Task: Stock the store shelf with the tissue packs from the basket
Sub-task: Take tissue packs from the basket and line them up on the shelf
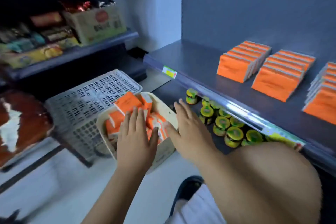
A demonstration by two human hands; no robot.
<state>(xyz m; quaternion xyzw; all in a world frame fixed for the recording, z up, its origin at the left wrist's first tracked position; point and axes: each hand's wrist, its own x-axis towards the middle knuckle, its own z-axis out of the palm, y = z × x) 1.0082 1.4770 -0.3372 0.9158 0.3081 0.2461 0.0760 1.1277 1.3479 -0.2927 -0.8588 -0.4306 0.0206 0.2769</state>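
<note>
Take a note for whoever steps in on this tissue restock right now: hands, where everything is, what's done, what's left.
Left hand: open, flat on the loose tissue packs in the basket; no grip on any.
Right hand: open, over the basket's right rim.
Basket: low, beside the grey crate, below the shelf.
Done: three rows of stocked packs stand on the shelf's right part.
Left: move the basket's packs up; the shelf's left part is bare.
</note>
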